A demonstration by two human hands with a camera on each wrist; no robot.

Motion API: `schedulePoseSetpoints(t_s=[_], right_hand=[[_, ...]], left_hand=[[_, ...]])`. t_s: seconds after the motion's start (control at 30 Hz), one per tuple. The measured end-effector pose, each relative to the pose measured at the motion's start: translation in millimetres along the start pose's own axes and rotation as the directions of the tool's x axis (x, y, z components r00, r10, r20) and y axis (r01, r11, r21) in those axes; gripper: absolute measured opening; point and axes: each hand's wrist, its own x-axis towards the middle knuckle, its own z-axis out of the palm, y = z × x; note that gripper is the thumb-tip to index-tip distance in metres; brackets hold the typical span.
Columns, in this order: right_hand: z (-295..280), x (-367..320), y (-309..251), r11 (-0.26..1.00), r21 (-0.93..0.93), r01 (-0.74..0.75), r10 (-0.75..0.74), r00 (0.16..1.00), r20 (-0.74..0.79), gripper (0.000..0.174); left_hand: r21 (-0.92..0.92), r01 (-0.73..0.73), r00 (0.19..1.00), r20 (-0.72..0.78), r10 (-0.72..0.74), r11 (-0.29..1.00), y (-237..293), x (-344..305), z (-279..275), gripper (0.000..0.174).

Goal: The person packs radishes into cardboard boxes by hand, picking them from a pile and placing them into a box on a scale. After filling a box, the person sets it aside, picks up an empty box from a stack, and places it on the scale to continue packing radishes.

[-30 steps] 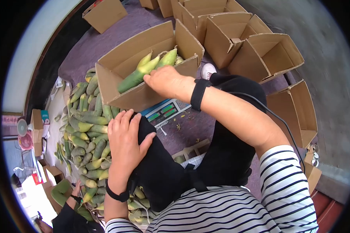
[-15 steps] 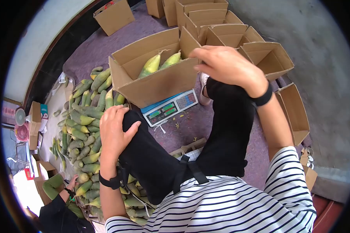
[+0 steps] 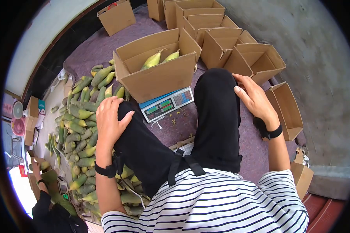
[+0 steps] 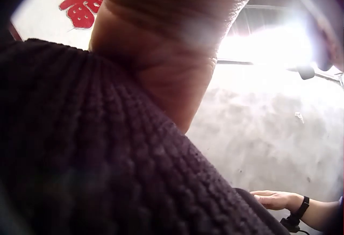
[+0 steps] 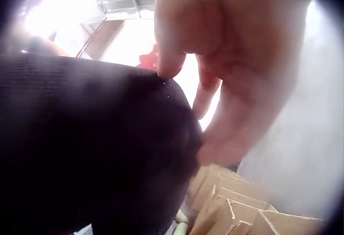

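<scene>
1. The cardboard box (image 3: 159,79) is in the upper middle of the frame, its top uncovered. Two green radishes (image 3: 152,61) show their pale tips above its near wall; whether more lie underneath, I cannot tell.
2. Under the box is a scale (image 3: 168,105), its display turned toward the person. Probably the box is put there so that its weight can be read from the seat.
3. The left hand (image 3: 111,119), at left of centre, rests on the left knee with fingers and thumb spread loosely; it holds nothing.
4. The right hand (image 3: 256,99), right of centre, touches the outer side of the right knee, fingers slightly bent and empty. Both hands seem simply to rest.
5. A heap of radishes (image 3: 81,130) fills the left side, perhaps kept within easy reach.
6. More boxes (image 3: 217,44) stand in a row at upper right, probably as a ready supply.
7. Another person (image 3: 46,200) is at lower left.
</scene>
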Motion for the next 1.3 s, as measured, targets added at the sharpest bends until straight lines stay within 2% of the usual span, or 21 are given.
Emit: schedulePoseSetpoints(t_s=[0.27,0.4,0.47,0.5,0.57,0.63,0.7,0.8,0.83,0.87,0.9,0.93,0.97,1.03,1.07,1.1,1.13,1.2,1.23,1.27,1.3], right_hand=[[52.8,-14.1,12.4,0.991,-0.119,0.058,-0.056,0.998,0.021,0.062],[60.2,-24.3,47.4,0.910,0.335,-0.244,0.199,0.966,0.163,0.057],[63.2,-41.1,86.6,0.971,0.048,-0.232,0.234,0.971,-0.044,0.051],[64.6,-53.3,113.4,0.968,-0.109,-0.227,0.199,0.954,-0.223,0.045],[52.8,-79.8,157.5,0.881,-0.274,-0.386,0.233,0.858,-0.458,0.044],[29.8,-116.0,197.2,0.730,-0.437,-0.526,0.217,0.784,-0.582,0.048],[14.1,-158.4,243.1,0.525,-0.430,-0.735,0.389,0.656,-0.646,0.059],[0.2,-206.6,281.4,0.302,-0.468,-0.830,0.547,0.553,-0.628,0.063],[-1.2,-215.5,287.3,0.304,-0.465,-0.831,0.547,0.552,-0.629,0.063],[-0.9,-222.3,293.7,0.287,-0.402,-0.869,0.698,0.478,-0.533,0.061],[1.5,-225.0,297.2,0.259,-0.344,-0.902,0.823,0.393,-0.411,0.060],[5.1,-224.8,297.9,0.267,-0.343,-0.901,0.820,0.399,-0.410,0.060],[8.9,-225.7,297.7,0.293,-0.373,-0.880,0.831,0.428,-0.356,0.052],[16.2,-225.3,295.7,0.354,-0.500,-0.790,0.815,0.523,-0.249,0.038],[20.0,-224.6,293.1,0.384,-0.590,-0.711,0.790,0.584,-0.189,0.031],[22.1,-226.7,287.4,0.425,-0.551,-0.718,0.720,0.637,-0.275,0.027],[17.8,-226.9,279.6,0.442,-0.513,-0.736,0.709,0.637,-0.302,0.030],[1.6,-233.0,267.9,0.400,-0.351,-0.847,0.790,0.512,-0.337,0.038],[-1.7,-245.6,269.7,0.397,-0.258,-0.881,0.775,0.472,-0.419,0.042],[-7.6,-261.3,271.2,0.396,-0.161,-0.904,0.759,0.421,-0.497,0.046],[-16.6,-280.1,278.3,0.460,0.014,-0.888,0.773,0.393,-0.498,0.047]], left_hand=[[-0.014,-0.002,1.000,-0.015,0.002,1.000,4.0,3.2,2.7,0.046],[-0.035,0.009,0.999,0.043,-0.008,0.999,0.4,5.9,4.9,0.046],[-0.011,0.009,0.999,0.037,-0.009,1.000,2.3,3.9,7.9,0.046],[-0.023,0.014,0.999,0.050,-0.013,1.000,5.3,4.7,5.6,0.046],[-0.037,0.001,0.998,0.066,0.002,0.999,5.2,4.5,4.3,0.046],[-0.027,0.005,0.997,0.078,-0.003,1.000,0.8,4.7,4.9,0.045],[-0.036,0.006,0.995,0.097,-0.002,0.999,1.2,6.4,3.9,0.045],[-0.037,0.033,0.985,0.173,-0.026,0.999,3.3,10.3,-4.3,0.050],[-0.014,0.011,0.970,0.243,-0.008,1.000,8.4,12.6,-10.7,0.053],[0.009,-0.009,0.950,0.311,0.006,1.000,13.4,14.6,-17.6,0.057],[-0.014,0.066,0.919,0.391,-0.055,0.998,18.8,20.6,-24.2,0.062],[-0.009,0.069,0.921,0.386,-0.060,0.998,24.5,27.8,-30.1,0.062],[-0.173,0.097,0.929,0.370,-0.026,0.980,30.3,35.8,-35.6,0.063],[-0.399,0.148,0.934,0.357,0.005,0.905,40.6,55.0,-49.7,0.063],[-0.526,0.273,0.921,0.385,-0.061,0.805,50.7,66.2,-57.1,0.061],[-0.658,0.309,0.921,0.387,-0.043,0.686,50.1,75.1,-56.6,0.062],[-0.768,0.337,0.922,0.386,-0.027,0.545,47.4,83.1,-56.2,0.064],[-0.826,0.358,0.923,0.383,-0.033,0.434,44.5,103.3,-57.8,0.064],[-0.899,0.268,0.950,0.307,0.061,0.347,45.8,112.6,-59.1,0.058],[-0.901,0.266,0.952,0.302,0.054,0.343,48.4,122.4,-57.6,0.058],[-0.917,0.254,0.962,0.273,0.020,0.307,51.4,132.3,-55.5,0.055]])
